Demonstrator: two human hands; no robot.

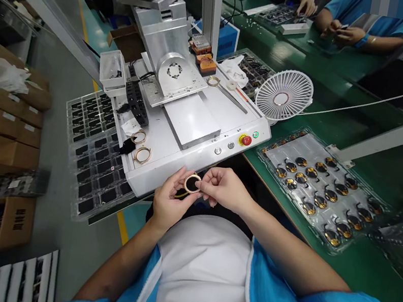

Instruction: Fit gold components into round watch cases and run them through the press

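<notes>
A round gold-coloured ring, like a watch case [185, 181], is held upright in front of my body, its centre dark. My left hand [170, 200] grips its left and lower edge between fingers and thumb. Closed in a pinch, my right hand [224, 188] meets the right edge of the same ring; any smaller part between those fingertips is hidden. Just beyond the hands stands a white machine [184, 163]. Two more gold-coloured rings, a nearer one [141, 161] and a farther one [137, 141], lie on its left front corner.
A red emergency button [247, 140] sits on the machine's front edge. Tweezers [233, 98] lie on its deck. To the right are a white fan [284, 95] and a clear tray [274, 155] of round black-and-gold parts. Trays of black parts [95, 174] flank the left. Co-workers sit opposite.
</notes>
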